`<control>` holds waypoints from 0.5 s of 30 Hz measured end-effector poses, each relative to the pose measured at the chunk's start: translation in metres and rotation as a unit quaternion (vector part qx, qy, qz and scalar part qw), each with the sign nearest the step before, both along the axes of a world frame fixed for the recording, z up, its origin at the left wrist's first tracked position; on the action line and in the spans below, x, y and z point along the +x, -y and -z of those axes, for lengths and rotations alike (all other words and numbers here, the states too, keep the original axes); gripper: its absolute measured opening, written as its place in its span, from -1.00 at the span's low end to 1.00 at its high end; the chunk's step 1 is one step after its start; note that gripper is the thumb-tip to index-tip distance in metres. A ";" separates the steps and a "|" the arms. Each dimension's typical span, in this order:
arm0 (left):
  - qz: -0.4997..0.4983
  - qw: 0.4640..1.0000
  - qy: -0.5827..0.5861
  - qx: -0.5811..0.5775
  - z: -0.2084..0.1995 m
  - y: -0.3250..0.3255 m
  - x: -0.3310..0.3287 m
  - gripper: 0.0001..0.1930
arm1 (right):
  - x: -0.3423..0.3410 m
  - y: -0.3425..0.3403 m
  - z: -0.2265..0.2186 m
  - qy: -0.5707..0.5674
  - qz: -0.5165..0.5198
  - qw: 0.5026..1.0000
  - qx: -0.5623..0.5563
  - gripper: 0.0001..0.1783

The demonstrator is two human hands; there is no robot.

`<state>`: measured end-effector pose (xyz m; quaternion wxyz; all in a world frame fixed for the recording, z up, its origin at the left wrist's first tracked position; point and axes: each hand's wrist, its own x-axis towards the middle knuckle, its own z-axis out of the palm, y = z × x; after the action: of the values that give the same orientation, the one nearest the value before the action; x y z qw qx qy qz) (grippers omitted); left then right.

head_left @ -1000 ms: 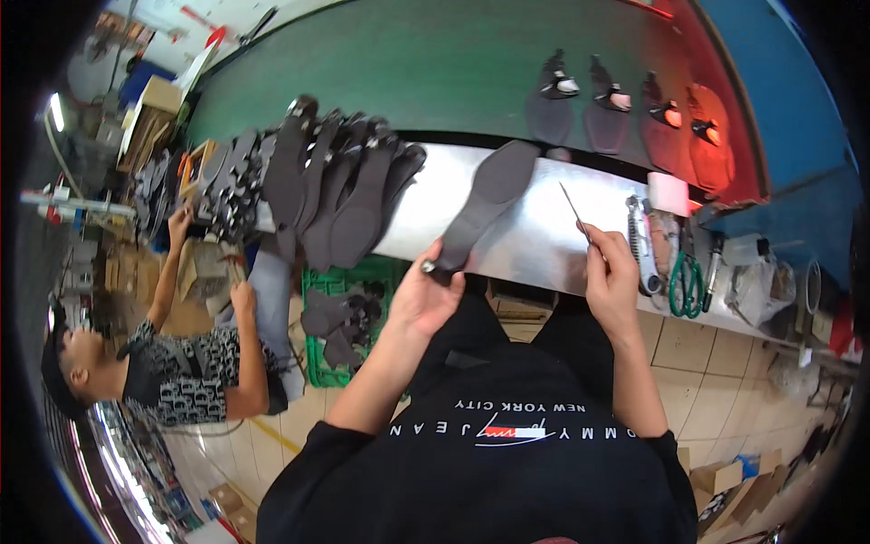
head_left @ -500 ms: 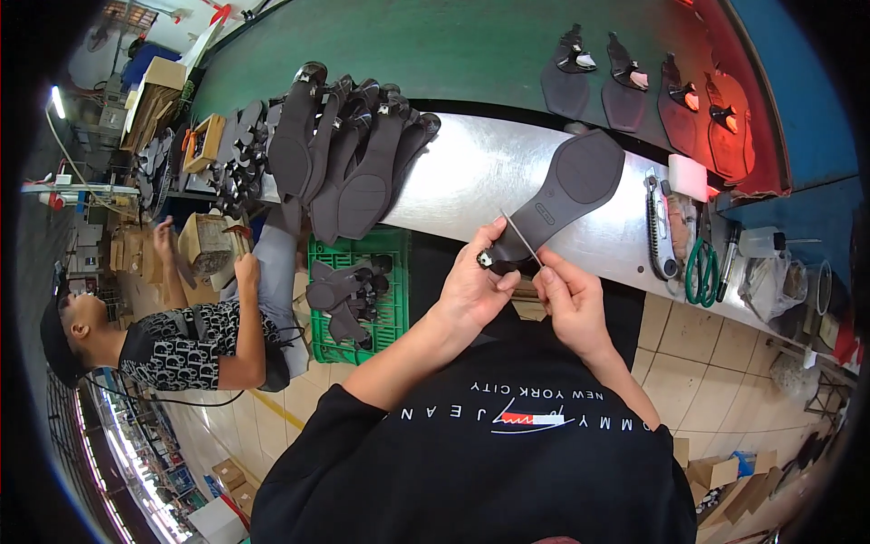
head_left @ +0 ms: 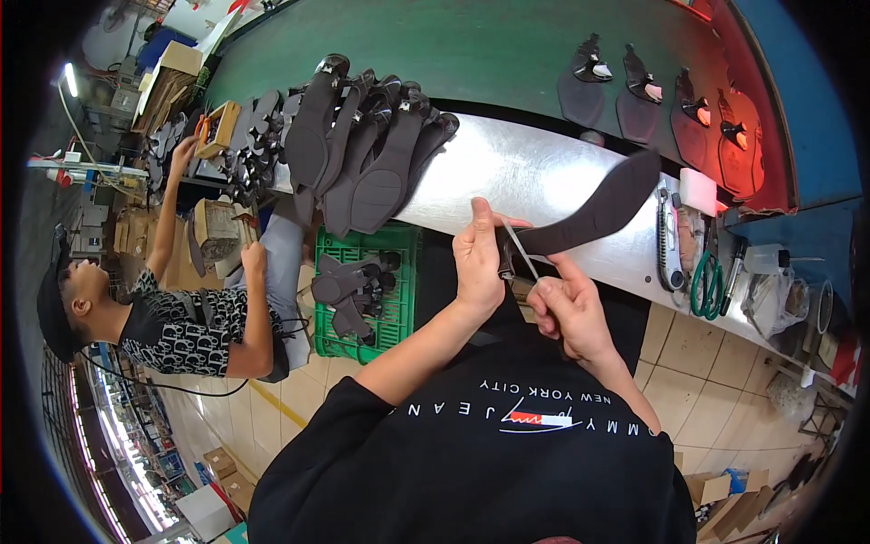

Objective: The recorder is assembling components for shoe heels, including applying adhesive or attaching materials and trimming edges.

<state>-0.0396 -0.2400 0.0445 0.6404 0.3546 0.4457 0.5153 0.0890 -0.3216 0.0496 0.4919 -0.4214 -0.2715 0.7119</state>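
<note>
A dark grey sandal (head_left: pixel 603 204) is tilted on its side over the metal edge of the bench, its sole running up and to the right. My left hand (head_left: pixel 478 263) is closed round the sandal's strap end, thumb pointing up. In my right hand (head_left: pixel 569 308), pinched between thumb and fingers, is a thin, straight, silvery tool (head_left: pixel 519 243). It slants up to the left, beside the strap end, close to my left hand. Whether its tip touches the sandal I cannot tell, and my fingers hide part of the strap.
A heap of sandals (head_left: pixel 376 186) lies left on the metal ledge (head_left: pixel 471 150), above a green crate (head_left: pixel 403 308). Several sandals stand on the green belt (head_left: pixel 507 54). A utility knife (head_left: pixel 669 249) and green-handled scissors (head_left: pixel 707 283) lie right. A co-worker (head_left: pixel 186 326) sits left.
The sandal has rolled from flat onto its side. My left hand has turned thumb-up, and the tool stands steeper. The co-worker's arm now reaches to the wooden box.
</note>
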 end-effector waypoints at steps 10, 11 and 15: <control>0.030 0.998 0.042 -0.039 -0.006 -0.006 -0.005 -0.30 | 0.003 0.000 0.004 0.322 0.072 0.927 0.181 -0.89; 0.020 0.998 0.051 -0.044 -0.008 -0.005 -0.001 -0.29 | -0.001 -0.003 0.004 0.380 0.091 0.891 0.231 -0.88; 0.047 0.996 0.055 -0.056 -0.015 -0.005 -0.002 -0.28 | -0.008 -0.005 0.001 0.430 0.102 0.845 0.303 -0.86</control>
<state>-0.0419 -0.2353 0.0593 0.7061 0.3104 0.4209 0.4775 0.0813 -0.3165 0.0488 0.4989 -0.5401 -0.6136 0.2879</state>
